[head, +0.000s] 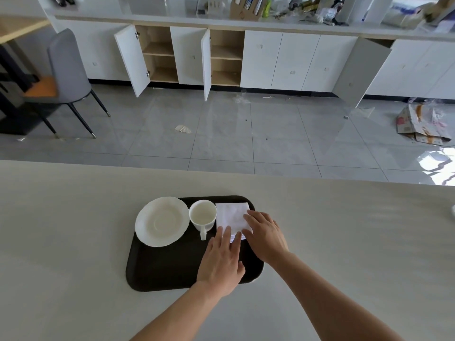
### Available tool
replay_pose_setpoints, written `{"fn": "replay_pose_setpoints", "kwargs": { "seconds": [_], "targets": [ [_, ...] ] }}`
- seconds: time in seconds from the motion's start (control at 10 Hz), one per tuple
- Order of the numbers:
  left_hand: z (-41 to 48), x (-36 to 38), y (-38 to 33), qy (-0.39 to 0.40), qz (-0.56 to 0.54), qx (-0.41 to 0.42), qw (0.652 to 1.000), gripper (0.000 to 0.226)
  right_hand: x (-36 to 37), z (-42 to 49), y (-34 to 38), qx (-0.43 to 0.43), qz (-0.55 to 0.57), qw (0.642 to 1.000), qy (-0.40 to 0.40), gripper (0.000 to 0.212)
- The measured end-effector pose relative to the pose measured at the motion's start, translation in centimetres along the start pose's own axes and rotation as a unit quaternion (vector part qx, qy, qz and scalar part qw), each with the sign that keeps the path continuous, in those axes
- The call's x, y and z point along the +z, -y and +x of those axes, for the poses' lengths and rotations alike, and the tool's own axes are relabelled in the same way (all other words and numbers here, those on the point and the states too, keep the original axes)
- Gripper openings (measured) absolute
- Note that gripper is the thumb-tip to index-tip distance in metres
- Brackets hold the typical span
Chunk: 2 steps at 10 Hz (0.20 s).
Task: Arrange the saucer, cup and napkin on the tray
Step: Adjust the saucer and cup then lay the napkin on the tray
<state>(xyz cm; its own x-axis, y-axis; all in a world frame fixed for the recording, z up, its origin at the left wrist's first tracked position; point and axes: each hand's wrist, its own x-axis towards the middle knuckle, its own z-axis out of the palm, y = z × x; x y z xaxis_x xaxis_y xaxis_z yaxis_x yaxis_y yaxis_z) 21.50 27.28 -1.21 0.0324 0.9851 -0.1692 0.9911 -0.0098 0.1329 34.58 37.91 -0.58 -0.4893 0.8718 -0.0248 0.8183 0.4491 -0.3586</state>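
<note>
A dark brown tray lies on the pale table. On its far left, overhanging the rim, sits a white saucer. An empty white cup stands upright beside it, handle toward me. A folded white napkin lies flat at the tray's far right. My left hand rests flat with its fingertips on the napkin's near edge. My right hand lies flat on the napkin's right side, fingers spread. Both hands press on the napkin without gripping it.
The pale table stretches wide on both sides of the tray. A small white object shows at the table's far right edge. Beyond the table are grey floor tiles, white cabinets with open doors and a grey chair.
</note>
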Motion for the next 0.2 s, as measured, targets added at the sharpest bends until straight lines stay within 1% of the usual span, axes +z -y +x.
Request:
{"fn": "replay_pose_setpoints", "kwargs": {
  "seconds": [0.1,0.2],
  "targets": [
    [-0.6,-0.6,0.1,-0.010,0.007,-0.001,1.000,0.071,-0.7,-0.2,0.6,-0.007,0.000,1.000,-0.017,0.038],
    [-1.6,-1.4,0.2,-0.009,0.006,-0.012,1.000,0.070,-1.7,-0.5,1.4,-0.004,0.004,0.999,-0.034,0.039]
  ]
}}
